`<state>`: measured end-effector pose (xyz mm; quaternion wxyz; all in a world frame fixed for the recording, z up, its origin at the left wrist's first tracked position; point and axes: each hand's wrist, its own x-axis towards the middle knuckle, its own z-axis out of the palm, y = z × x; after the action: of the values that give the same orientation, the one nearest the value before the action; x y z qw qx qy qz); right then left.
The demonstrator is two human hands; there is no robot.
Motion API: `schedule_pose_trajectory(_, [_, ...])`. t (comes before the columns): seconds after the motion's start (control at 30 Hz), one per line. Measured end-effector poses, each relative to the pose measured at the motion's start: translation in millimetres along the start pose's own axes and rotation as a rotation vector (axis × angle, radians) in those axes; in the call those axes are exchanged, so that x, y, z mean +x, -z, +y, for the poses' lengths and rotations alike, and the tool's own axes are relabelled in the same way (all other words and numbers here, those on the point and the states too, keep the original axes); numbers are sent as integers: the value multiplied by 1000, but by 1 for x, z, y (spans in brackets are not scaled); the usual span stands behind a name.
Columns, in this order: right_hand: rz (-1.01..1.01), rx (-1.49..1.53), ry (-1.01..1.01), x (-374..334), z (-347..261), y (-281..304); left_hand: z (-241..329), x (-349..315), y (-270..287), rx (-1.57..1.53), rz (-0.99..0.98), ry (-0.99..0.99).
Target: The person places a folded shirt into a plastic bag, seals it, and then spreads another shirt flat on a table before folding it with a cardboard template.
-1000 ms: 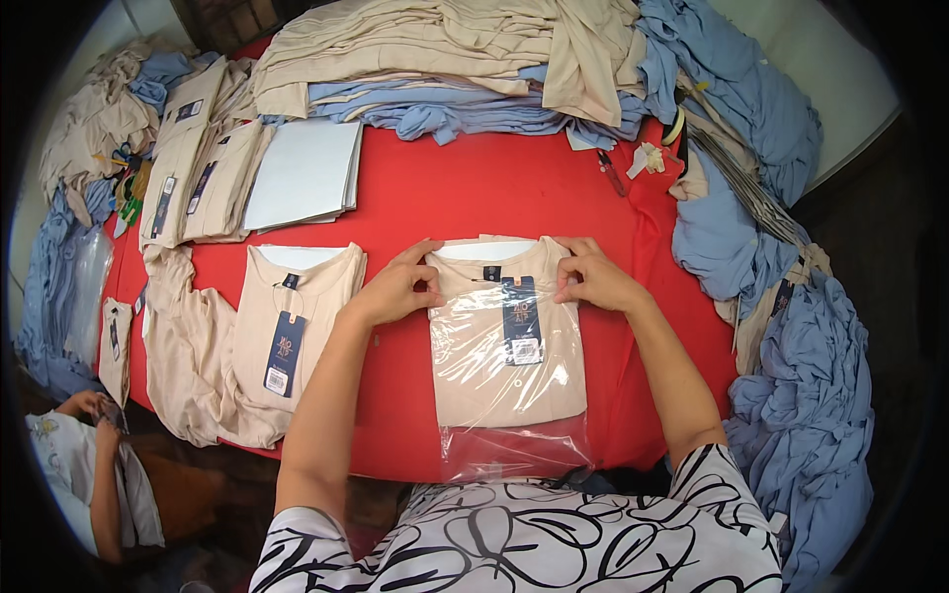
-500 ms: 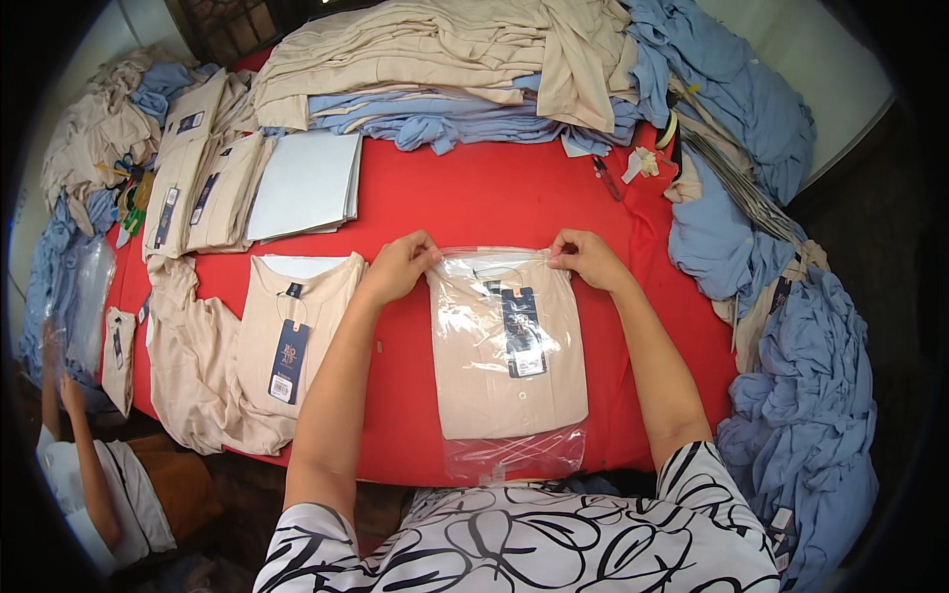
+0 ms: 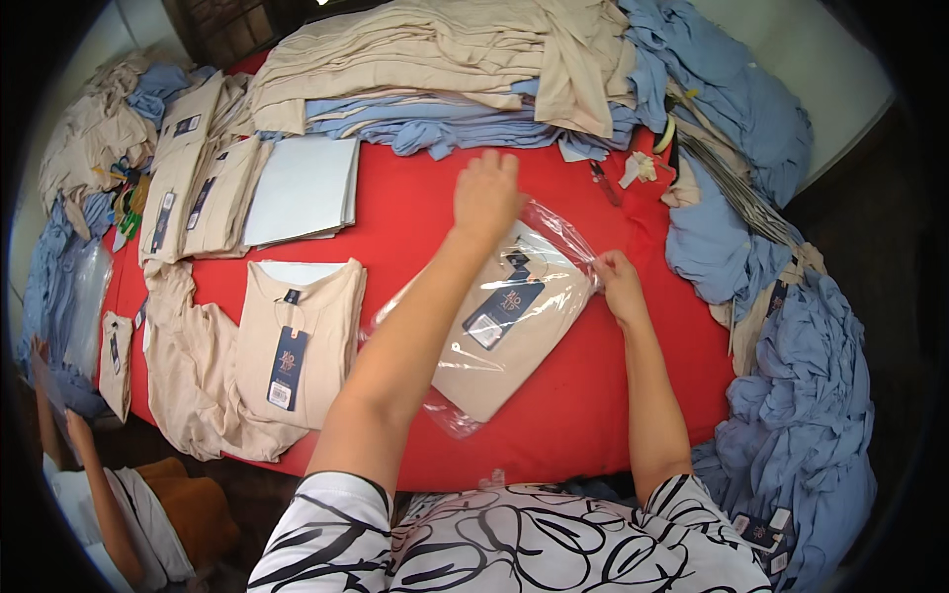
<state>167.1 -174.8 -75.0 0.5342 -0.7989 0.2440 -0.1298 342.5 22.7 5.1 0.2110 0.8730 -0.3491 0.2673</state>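
A beige garment, folded flat with a dark blue hang tag, lies in a clear plastic bag in front of me, turned at a slant. My right hand pinches the bag at its right corner. Farther off and to the left, my left hand has its fingers curled at the bag's other upper corner; what lies under the fingers is partly hidden. My left forearm covers the bag's left side. Left of it lies a beige folded stack with a blue tag on top.
White sheets lie beside tagged beige stacks at the left. Long beige and blue piles line the back of the red table. Blue garments heap at the right. At far left are another person's hands.
The bagged garment has swung from straight to slanted. My left hand has moved away from me and rightward; my right hand has shifted slightly right and nearer.
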Motion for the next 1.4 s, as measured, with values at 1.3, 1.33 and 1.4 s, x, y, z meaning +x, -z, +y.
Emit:
schedule_pose_trajectory(1.3, [-184, 646, -205, -132, -54, -72, 70, -175, 59, -439, -273, 284])
schedule_pose_trajectory(1.33, [-186, 517, -68, -128, -70, -69, 67, -170, 59, -529, -201, 278])
schedule_pose_trajectory(1.4, [-147, 143, 302, -124, -98, -56, 61, -156, 71, -869, -158, 323])
